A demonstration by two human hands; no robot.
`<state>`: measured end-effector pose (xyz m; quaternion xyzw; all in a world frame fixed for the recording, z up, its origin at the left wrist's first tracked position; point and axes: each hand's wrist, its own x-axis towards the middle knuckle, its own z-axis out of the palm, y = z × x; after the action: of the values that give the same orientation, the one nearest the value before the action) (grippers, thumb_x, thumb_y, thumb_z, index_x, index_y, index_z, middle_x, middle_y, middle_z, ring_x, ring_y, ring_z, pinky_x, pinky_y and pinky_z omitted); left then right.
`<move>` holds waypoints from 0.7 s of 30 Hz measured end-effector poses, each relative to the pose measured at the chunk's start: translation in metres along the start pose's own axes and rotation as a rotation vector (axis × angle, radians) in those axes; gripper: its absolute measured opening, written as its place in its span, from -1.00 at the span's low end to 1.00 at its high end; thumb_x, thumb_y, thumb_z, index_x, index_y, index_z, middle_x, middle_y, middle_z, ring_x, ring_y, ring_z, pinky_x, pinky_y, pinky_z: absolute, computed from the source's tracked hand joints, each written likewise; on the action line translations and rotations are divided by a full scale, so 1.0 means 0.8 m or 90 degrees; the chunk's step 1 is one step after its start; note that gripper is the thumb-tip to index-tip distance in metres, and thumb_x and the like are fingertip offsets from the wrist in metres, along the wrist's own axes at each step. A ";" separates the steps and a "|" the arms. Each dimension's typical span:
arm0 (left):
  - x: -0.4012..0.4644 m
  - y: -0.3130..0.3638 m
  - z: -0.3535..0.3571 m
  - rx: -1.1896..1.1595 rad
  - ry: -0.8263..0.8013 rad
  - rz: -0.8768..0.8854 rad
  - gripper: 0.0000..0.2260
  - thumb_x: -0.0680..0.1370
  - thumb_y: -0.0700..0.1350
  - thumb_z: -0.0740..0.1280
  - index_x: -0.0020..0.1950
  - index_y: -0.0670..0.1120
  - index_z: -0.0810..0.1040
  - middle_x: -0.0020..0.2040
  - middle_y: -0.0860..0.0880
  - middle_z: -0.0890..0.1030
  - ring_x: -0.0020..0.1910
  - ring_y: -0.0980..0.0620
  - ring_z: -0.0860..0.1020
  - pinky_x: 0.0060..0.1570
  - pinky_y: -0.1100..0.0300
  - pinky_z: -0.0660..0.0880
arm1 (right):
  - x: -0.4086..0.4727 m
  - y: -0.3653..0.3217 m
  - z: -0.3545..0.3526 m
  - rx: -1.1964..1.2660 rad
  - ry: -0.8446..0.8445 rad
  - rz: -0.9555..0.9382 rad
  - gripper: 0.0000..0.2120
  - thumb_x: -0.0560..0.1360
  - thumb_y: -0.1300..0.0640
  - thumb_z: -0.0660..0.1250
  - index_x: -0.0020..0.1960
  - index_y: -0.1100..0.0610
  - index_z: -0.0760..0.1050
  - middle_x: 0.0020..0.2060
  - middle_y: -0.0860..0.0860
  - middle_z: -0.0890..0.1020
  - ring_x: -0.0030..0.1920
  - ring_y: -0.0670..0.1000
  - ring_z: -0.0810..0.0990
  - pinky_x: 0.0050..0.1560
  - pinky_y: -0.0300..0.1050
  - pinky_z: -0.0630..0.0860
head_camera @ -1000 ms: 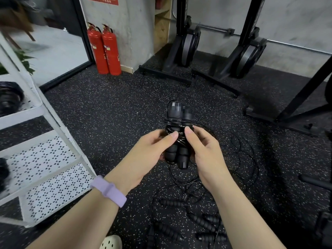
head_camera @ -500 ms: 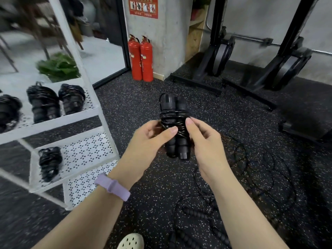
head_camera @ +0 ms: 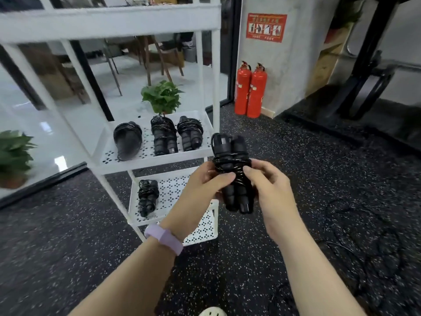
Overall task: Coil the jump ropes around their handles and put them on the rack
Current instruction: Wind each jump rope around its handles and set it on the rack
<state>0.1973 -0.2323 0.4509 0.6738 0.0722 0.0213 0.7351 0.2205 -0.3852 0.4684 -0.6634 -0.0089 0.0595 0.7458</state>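
Observation:
A black jump rope, coiled round its two handles, is held upright in front of me. My left hand grips it from the left and my right hand from the right, thumbs pressed on the coil. The white rack stands just behind and to the left. Three coiled ropes lie on its middle shelf and one coiled rope on the shelf below. Loose black rope lies on the floor at the right.
Two red fire extinguishers stand against the wall behind. Potted plants sit beyond the glass. A black gym frame is at the far right. The floor is dark speckled rubber.
My view has swung left, bringing the rack to the centre. Both hands keep the same hold on the coiled rope, which is now beside the middle shelf.

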 end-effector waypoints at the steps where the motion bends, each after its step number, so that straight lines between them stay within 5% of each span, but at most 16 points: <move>1: 0.001 -0.004 -0.012 0.016 -0.001 -0.009 -0.62 0.47 -0.05 0.43 0.27 -0.10 0.57 0.15 -0.11 0.70 0.15 -0.12 0.66 0.23 -0.29 0.53 | 0.003 0.004 0.007 -0.020 -0.016 0.012 -0.89 0.60 0.22 0.39 0.06 0.06 0.65 -0.06 0.03 0.72 -0.22 -0.19 0.68 -0.30 -0.33 0.54; 5: 0.005 -0.028 -0.052 0.081 -0.027 -0.059 -0.57 0.45 -0.06 0.47 0.29 -0.10 0.55 0.17 -0.16 0.68 0.12 -0.17 0.65 0.17 -0.24 0.55 | 0.016 0.026 0.031 -0.129 -0.060 0.058 -0.90 0.57 0.22 0.38 0.05 0.07 0.62 -0.03 0.04 0.70 -0.21 -0.19 0.65 -0.26 -0.31 0.51; 12: 0.029 -0.078 -0.093 0.124 -0.083 -0.173 -0.79 0.59 -0.15 0.43 0.22 -0.07 0.64 0.15 -0.14 0.71 0.19 -0.23 0.63 0.25 -0.27 0.53 | 0.044 0.090 0.066 -0.266 -0.088 0.158 -0.92 0.54 0.12 0.40 0.03 0.06 0.56 -0.03 0.01 0.68 0.00 0.04 0.65 0.00 0.01 0.53; 17: 0.049 -0.116 -0.137 0.131 -0.007 -0.222 -0.61 0.42 0.06 0.53 0.18 -0.08 0.68 0.07 -0.10 0.74 0.15 -0.18 0.67 0.29 -0.25 0.52 | 0.065 0.134 0.102 -0.277 -0.128 0.161 -0.76 0.60 0.07 0.35 0.26 0.05 0.58 0.11 0.00 0.68 0.11 0.01 0.66 0.17 -0.01 0.60; 21: 0.089 -0.144 -0.182 0.152 0.107 -0.265 -0.67 0.40 0.00 0.59 0.08 -0.12 0.70 -0.01 -0.09 0.76 0.04 -0.11 0.72 0.19 -0.10 0.61 | 0.078 0.156 0.128 -0.255 -0.139 0.152 -0.60 0.65 0.13 0.27 0.48 0.04 0.47 0.33 -0.02 0.59 0.29 0.01 0.58 0.38 0.01 0.49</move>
<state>0.2408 -0.0902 0.3193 0.7224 0.2723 -0.0832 0.6302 0.2634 -0.2639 0.3525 -0.7840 -0.0227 0.2154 0.5818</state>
